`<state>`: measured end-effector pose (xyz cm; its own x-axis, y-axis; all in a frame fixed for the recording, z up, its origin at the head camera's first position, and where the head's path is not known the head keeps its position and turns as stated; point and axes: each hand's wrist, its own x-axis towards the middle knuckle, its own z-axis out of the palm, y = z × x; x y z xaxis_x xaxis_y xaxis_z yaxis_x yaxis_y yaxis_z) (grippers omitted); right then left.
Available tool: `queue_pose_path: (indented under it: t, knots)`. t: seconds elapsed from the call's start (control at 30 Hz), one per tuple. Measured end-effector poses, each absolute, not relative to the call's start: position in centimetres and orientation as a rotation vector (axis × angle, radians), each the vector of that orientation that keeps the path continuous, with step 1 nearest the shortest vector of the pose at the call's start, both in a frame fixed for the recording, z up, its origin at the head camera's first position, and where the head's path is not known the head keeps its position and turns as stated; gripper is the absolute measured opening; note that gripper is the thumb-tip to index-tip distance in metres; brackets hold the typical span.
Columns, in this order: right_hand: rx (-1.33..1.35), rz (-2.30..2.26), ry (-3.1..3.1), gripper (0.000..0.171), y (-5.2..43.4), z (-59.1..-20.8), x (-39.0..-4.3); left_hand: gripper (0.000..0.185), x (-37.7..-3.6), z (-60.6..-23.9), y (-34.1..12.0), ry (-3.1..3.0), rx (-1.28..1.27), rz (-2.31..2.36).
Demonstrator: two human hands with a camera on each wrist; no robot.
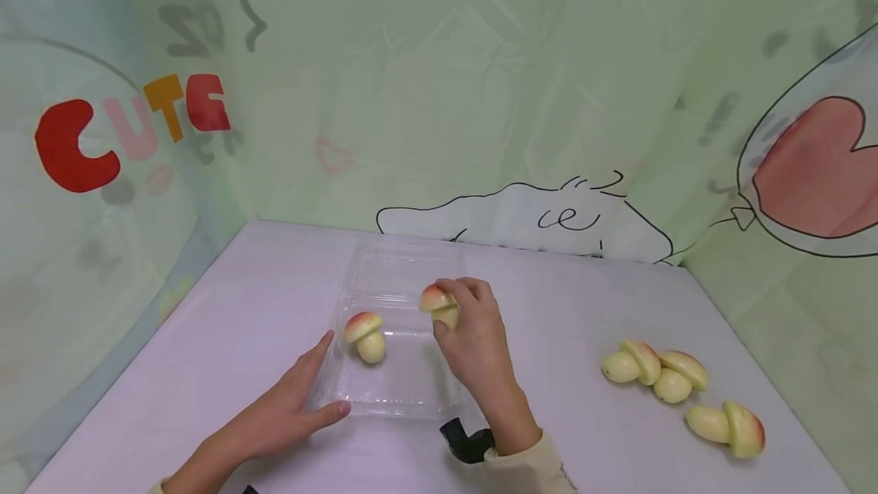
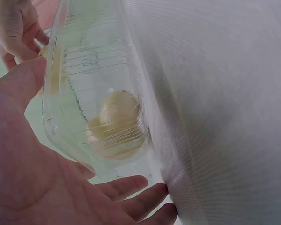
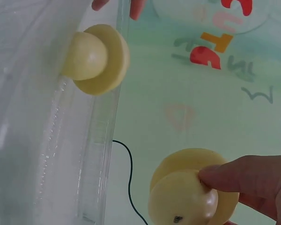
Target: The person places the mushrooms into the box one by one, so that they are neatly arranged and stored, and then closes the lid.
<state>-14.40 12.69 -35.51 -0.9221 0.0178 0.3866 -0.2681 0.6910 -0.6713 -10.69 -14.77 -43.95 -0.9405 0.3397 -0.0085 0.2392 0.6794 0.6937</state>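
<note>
A clear plastic clamshell box (image 1: 411,383) lies with its lid (image 1: 405,273) folded back on the far side. One toy mushroom (image 1: 369,343) with a red-tinged cap rests in the left part of the box. Above the box's right far corner, my right hand (image 1: 480,341) pinches another toy mushroom (image 1: 444,314) between thumb and fingers; in the right wrist view the thumb presses on the held mushroom (image 3: 182,199). My left hand (image 1: 291,410) lies along the box's left near side, thumb and fingers spread, as the left wrist view also shows beside the box wall (image 2: 49,108).
Off to the right on the white table (image 1: 562,372), two toy mushrooms (image 1: 641,363) touch each other and a third toy mushroom (image 1: 730,429) lies nearer. A black curved piece (image 1: 466,441) sits at my right wrist. A printed fabric backdrop (image 1: 439,97) encloses the table's back and sides.
</note>
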Motion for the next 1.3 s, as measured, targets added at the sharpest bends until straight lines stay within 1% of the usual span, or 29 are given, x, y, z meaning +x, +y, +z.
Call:
queue_pose_path:
  t: [0.6,1.3]
  knots:
    - [0.37,1.058,-2.619,0.048,10.2,-38.3,-15.0,0.103,-10.7,-43.5,-14.8,2.731,0.47,1.122]
    - [0.494,0.852,-2.558,0.048,9.7,-41.1,-15.9,0.104,-10.7,-44.1,-14.7,2.745,0.479,1.13]
